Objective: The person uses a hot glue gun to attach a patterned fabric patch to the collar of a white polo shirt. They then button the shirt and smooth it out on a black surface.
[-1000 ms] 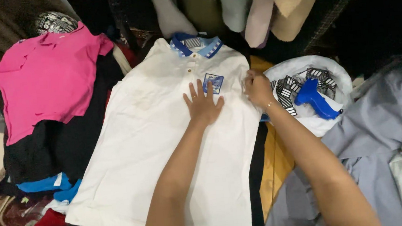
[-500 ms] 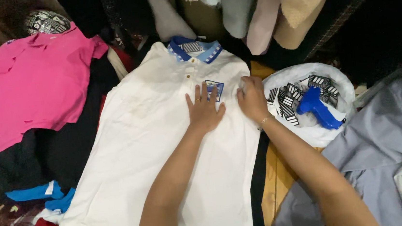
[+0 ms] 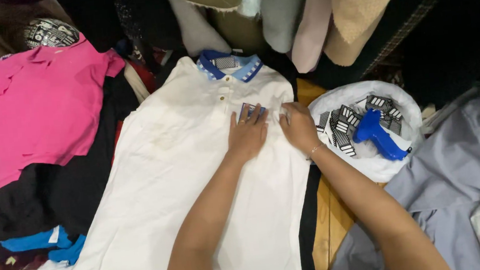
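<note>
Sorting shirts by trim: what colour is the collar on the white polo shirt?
The collar is blue, darker at its left end and lighter at its right, in the head view.

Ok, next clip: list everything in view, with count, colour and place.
polo shirt: 1, white with blue collar, laid flat at centre
tag: 1, blue and white, on the shirt's chest under the left fingers
pink shirt: 1, upper left, on dark clothes
white bag: 1, right of the shirt, holding striped tags
tagging gun: 1, blue, in the bag
grey garment: 1, far right
hanging fabrics: several, beige and pale, along the top
left hand: flat on the chest
right hand: flat beside it
</note>
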